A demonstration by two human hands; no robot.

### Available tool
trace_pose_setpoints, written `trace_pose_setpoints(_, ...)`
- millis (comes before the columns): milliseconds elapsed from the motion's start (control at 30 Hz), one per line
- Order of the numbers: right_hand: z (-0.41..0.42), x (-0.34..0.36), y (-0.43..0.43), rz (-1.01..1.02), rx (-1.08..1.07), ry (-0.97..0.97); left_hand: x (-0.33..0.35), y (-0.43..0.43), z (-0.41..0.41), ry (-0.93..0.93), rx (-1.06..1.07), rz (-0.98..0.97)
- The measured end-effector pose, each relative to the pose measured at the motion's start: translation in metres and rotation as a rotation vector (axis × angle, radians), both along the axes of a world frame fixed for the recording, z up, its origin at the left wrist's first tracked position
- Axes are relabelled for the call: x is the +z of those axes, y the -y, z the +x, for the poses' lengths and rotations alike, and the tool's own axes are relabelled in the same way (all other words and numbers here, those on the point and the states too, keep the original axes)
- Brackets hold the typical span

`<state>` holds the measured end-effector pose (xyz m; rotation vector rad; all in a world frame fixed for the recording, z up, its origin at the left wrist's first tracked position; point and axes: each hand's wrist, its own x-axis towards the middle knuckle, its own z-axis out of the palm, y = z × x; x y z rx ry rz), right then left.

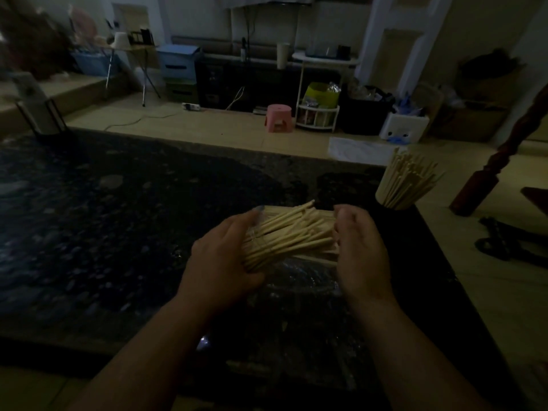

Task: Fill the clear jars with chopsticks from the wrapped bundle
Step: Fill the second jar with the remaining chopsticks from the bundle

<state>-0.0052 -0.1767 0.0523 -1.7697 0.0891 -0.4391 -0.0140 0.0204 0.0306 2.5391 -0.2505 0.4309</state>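
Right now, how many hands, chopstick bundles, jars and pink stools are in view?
hands: 2 (left hand, right hand)
bundle: 1
jar: 1
stool: 1
total: 5

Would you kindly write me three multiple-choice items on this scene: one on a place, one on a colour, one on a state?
1. Where does the jar stand?
A. near the right edge of the table
B. on the floor
C. between the hands

2. What colour is the stool?
A. blue
B. pink
C. black

3. What is the jar's state?
A. empty
B. tipped over
C. upright, packed with chopsticks

Answers: A, it sits by that edge; B, its seat shows pink; C, sticks fan from its top.
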Motion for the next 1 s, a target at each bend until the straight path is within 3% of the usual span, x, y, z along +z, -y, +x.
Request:
trace_pose_setpoints(167, -0.006, -0.001, 0.002, 0.008, -0.086, -0.004, 0.0, -0.006, 0.004, 0.003, 0.077, -0.019)
trace_pose_setpoints(300, -0.005, -0.006, 0.01, -0.088, 0.071, -0.192, 0.0, -0.008, 0.004, 0.015, 0.109, -0.04)
trace_pose_setpoints(400, -0.009, -0.019, 0.009, -0.305, 0.239, -0.317, 0.0, -0.009, 0.006, 0.014, 0.15, -0.065)
trace_pose_setpoints(533, -0.013, -0.038, 0.007, -0.805, 0.43, -0.419, 0.002, -0.011, 0.008, 0.013, 0.176, -0.119)
trace_pose_setpoints(633, -0.016, -0.054, 0.003, -0.907, 0.547, -0.471, 0.004, -0.012, 0.008, 0.008, 0.203, -0.142)
trace_pose_setpoints(1000, 0.024, -0.125, -0.006, -0.88, 0.195, -0.491, 0.002, -0.016, 0.016, 0.005, 0.225, -0.154)
